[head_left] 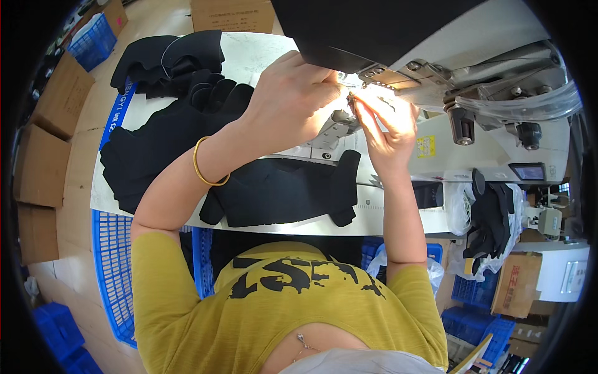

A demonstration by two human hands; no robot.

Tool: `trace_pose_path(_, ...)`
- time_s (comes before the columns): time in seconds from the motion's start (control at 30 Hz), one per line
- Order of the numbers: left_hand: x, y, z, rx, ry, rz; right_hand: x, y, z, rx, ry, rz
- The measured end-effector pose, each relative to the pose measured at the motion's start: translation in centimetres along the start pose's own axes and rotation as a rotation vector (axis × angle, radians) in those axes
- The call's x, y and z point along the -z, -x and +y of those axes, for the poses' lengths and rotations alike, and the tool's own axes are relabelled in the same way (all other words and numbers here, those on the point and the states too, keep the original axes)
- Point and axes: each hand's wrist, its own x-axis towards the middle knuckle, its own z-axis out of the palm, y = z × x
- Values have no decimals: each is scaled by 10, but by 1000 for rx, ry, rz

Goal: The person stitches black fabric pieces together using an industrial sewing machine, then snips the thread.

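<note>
Both of my hands meet at the brightly lit needle area of a white sewing machine (430,149). My left hand (293,100) is closed, its thumb and fingertips pinched together beside the needle area; what they hold, if anything, is hidden. From the other side, my right hand (392,131) reaches up with thumb and fingers pressed together close to the left fingertips. Glare there hides anything small between them. Below my hands, a black cut fabric piece (280,193) lies flat on the white table (243,53).
Black fabric pieces (162,137) are heaped on the table's left, with a tied bundle (168,59) behind. A blue basket (112,268) stands below the left edge. The dark machine head (374,25) overhangs my hands. Black pieces in plastic (489,218) hang at right. Cartons (40,165) line the left.
</note>
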Motion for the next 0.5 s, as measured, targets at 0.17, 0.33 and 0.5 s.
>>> trace_pose_path(0.17,2,0,0,13,18,-17,-2,-2,-2,-20,-33,-27)
trace_pose_path(0.33,0,-3,1,12,17,-11,-1,-6,-2,45,-27,35)
trace_pose_path(0.5,1,-3,0,24,25,-24,-5,-6,2,87,3,71)
